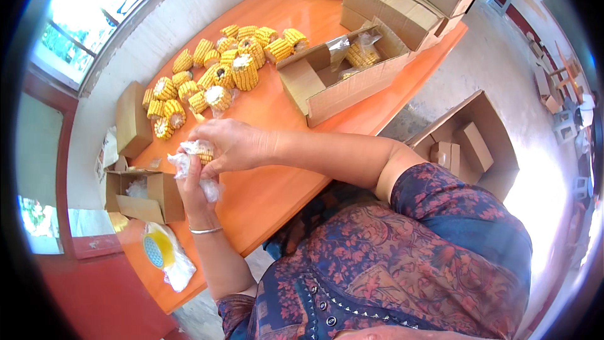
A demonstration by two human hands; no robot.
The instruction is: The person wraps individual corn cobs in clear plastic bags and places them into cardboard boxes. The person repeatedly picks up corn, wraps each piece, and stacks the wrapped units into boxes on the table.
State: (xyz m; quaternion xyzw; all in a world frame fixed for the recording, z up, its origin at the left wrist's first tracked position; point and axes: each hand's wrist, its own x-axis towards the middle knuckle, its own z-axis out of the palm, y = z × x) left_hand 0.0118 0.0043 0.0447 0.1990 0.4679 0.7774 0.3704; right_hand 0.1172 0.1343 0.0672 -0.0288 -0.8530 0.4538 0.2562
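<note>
Between my two hands is a piece of corn cob (205, 156) with a clear plastic bag (179, 162) crumpled around it. My left hand (191, 190), with a bangle at the wrist, grips the cob and bag from below. From above, my right hand (231, 145) closes its fingers on the bagged cob at its other side. Just beyond my hands on the orange table lies a pile of cut yellow corn pieces (221, 75), some showing pale cut ends. An opened cardboard box (352, 88) to the right of the pile holds corn in clear plastic.
Stacked cardboard boxes (393, 9) stand at the table's far right. A small box (167, 198) with clear plastic inside sits at the left edge, near a roll of yellow tape (158, 249). A large carton (503, 151) with smaller boxes is at my right.
</note>
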